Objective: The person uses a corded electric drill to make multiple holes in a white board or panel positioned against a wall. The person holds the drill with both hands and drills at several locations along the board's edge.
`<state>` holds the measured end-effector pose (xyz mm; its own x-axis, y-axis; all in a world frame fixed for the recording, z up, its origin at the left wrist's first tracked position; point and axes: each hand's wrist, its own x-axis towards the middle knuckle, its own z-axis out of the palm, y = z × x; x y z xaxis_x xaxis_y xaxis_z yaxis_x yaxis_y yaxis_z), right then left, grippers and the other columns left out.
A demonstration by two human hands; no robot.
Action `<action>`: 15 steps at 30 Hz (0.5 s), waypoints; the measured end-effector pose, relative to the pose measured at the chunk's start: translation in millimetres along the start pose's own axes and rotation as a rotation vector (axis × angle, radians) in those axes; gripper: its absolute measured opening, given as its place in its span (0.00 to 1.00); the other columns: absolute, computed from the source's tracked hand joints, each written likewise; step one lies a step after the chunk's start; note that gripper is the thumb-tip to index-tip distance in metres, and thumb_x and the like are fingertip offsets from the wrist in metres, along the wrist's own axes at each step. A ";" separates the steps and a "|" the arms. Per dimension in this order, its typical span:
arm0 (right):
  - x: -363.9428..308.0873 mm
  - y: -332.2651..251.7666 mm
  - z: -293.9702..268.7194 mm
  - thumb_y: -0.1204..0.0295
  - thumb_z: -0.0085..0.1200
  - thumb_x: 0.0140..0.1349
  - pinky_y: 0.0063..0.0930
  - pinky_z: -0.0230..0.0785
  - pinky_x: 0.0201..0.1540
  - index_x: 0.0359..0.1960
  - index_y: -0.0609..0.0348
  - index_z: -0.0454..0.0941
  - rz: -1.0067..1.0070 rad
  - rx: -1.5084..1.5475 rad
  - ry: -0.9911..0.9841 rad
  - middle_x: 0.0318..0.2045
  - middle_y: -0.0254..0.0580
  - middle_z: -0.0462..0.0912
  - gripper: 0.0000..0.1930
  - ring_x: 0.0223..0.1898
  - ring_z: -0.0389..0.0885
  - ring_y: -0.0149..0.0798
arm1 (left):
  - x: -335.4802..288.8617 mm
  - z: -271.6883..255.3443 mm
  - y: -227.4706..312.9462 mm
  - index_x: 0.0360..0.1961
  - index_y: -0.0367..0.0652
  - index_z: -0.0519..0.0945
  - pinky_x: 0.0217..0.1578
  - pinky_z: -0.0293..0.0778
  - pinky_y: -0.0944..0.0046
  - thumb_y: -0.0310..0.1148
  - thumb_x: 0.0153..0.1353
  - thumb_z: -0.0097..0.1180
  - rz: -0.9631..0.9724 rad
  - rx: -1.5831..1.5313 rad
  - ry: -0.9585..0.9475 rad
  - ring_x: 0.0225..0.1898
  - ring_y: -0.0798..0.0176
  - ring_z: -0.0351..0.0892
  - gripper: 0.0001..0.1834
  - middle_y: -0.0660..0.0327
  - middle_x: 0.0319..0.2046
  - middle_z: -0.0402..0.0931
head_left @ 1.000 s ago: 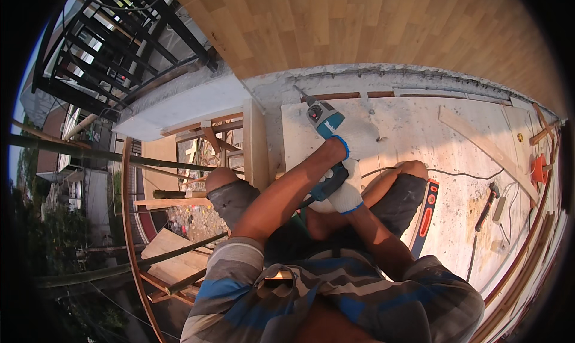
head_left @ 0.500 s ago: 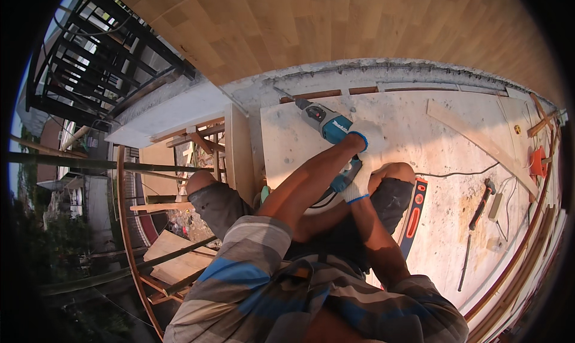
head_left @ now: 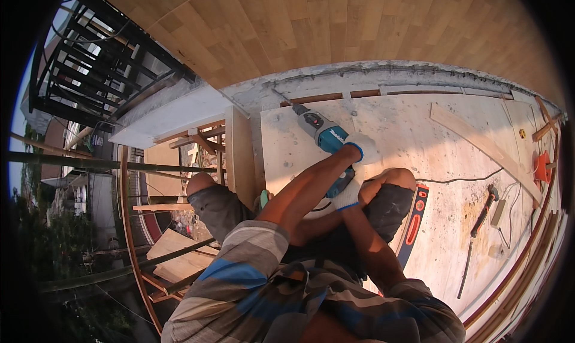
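A teal and grey hammer drill (head_left: 328,137) lies slantwise ahead of me, its long bit (head_left: 280,97) pointing to the far left at the rough concrete edge (head_left: 257,90). My left hand (head_left: 368,149), in a white glove with a blue cuff, is closed at the right side of the drill's body; its fingers are mostly hidden. Closer to me, my gloved right hand (head_left: 350,191) grips the rear handle. Whether the bit's tip touches the concrete, I cannot tell. Below the drill is a pale, spotted wooden board (head_left: 395,121).
A level (head_left: 413,223) lies by my right knee. Farther right are a hammer (head_left: 484,211), a thin rod (head_left: 465,270), a wooden plank (head_left: 479,145) and an orange container (head_left: 542,167). A dark cord (head_left: 461,180) crosses the board. An open drop with timber framing (head_left: 197,145) is at left.
Both hands and the drill's rear have shifted slightly toward me and left. The bit still points at the same part of the concrete edge. Both grips stay closed.
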<state>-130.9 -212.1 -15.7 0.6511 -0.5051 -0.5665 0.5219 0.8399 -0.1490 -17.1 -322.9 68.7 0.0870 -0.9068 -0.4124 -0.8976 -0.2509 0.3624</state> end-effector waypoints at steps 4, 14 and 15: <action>4.1 2.8 11.5 0.34 0.43 0.84 0.52 0.79 0.64 0.72 0.47 0.74 0.094 0.079 -0.159 0.58 0.42 0.83 0.33 0.61 0.82 0.48 | -10.3 -11.7 -11.5 0.55 0.41 0.93 0.61 0.81 0.40 0.63 0.75 0.49 0.022 -0.059 0.046 0.58 0.36 0.89 0.36 0.43 0.56 0.90; -30.6 -54.2 110.8 0.54 0.65 0.71 0.38 0.80 0.34 0.51 0.62 0.82 0.046 -1.499 -0.477 0.30 0.38 0.85 0.22 0.27 0.84 0.42 | -174.8 -71.8 -15.5 0.41 0.38 0.90 0.51 0.80 0.43 0.37 0.71 0.65 -0.047 -0.455 0.935 0.46 0.41 0.86 0.13 0.51 0.38 0.88; -43.9 -43.0 132.6 0.52 0.67 0.67 0.44 0.84 0.40 0.52 0.65 0.84 -0.052 -1.603 -0.496 0.36 0.48 0.91 0.26 0.35 0.91 0.50 | -198.9 -59.4 -32.2 0.45 0.38 0.90 0.55 0.80 0.44 0.34 0.71 0.66 -0.055 -0.432 1.034 0.50 0.41 0.85 0.10 0.50 0.44 0.88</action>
<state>-108.8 -252.4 123.0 0.9142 -0.2844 -0.2887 -0.3001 0.0035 -0.9539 20.2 -154.6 188.7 0.6194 -0.6858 0.3822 -0.6735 -0.2140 0.7075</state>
